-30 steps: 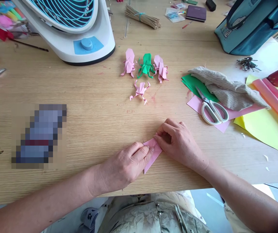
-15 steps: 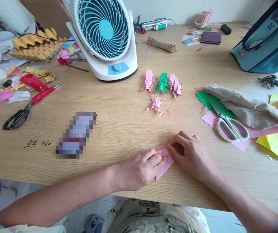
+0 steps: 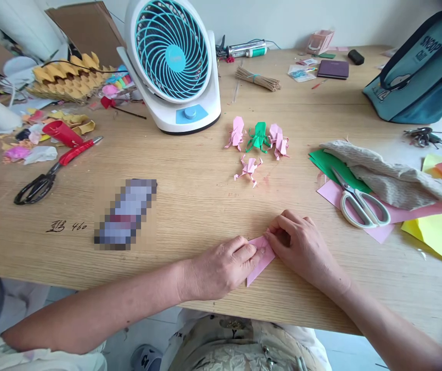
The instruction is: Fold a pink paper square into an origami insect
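A small folded pink paper lies on the wooden table near its front edge. My left hand presses on it, fingers bent over its left side. With thumb and forefinger together, my right hand pinches the paper's upper right corner. Further back stand folded figures: a green one, a pink one to its left, another pink one to its right and a smaller pink one in front.
A fan stands at the back. White scissors rest on coloured paper beside a grey cloth. At left are red-and-black scissors and a blurred phone. A blue bag is at back right.
The camera view has shifted slightly, so the fan and phone appear further right. Both hands keep nearly the same hold on the pink paper.
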{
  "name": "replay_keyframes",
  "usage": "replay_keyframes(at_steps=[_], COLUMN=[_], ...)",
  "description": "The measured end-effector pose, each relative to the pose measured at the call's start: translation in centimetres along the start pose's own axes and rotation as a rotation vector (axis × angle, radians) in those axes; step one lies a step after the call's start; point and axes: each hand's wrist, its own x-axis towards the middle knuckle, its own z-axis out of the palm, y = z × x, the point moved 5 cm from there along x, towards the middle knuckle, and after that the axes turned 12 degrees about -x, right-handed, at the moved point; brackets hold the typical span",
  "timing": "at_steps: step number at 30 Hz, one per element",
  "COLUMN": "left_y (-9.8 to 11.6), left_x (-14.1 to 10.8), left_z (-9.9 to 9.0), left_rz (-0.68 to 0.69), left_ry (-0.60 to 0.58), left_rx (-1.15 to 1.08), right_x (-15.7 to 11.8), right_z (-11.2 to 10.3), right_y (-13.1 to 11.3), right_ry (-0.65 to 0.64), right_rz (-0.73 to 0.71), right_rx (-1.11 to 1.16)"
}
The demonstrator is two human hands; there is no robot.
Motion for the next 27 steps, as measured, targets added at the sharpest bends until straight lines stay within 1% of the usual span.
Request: replay_keyframes(at_steps=[5, 11, 14, 17, 19, 21, 25, 27], left_y=[-0.15, -0.12, -0.01, -0.18, -0.08, -0.07, -0.16, -0.10], left_x=[-0.15, -0.31, -0.27, -0.16, -0.04, 0.05, 0.03, -0.05], left_z=[0.19, 0.35, 0.24, 0.12, 0.26, 0.21, 0.05, 0.02], left_rz=[-0.019, -0.044, -0.040, -0.078, -0.047, -0.034, -0.048, -0.032], left_ry=[0.011, -0.011, 0.004, 0.017, -0.026, -0.032, -0.013, -0.002], left_rx=[-0.033, -0.032, -0.029, -0.048, -0.058, -0.058, -0.054, -0.041], right_x=[-0.03, 0.00, 0.01, 0.04, 0.08, 0.08, 0.04, 0.03], right_z=[0.02, 0.10, 0.00, -0.22, -0.32, -0.41, -0.50, -0.48], right_y=[0.03, 0.03, 0.08, 0.02, 0.03, 0.05, 0.06, 0.09], right_ry=[0.007, 0.022, 0.024, 0.007, -0.014, -0.028, -0.030, -0.024], right_rz=[-0.005, -0.025, -0.017, -0.013, 0.000, 0.017, 0.029, 0.027], right_rx=[0.009, 0.008, 0.001, 0.019, 0.024, 0.025, 0.034, 0.037])
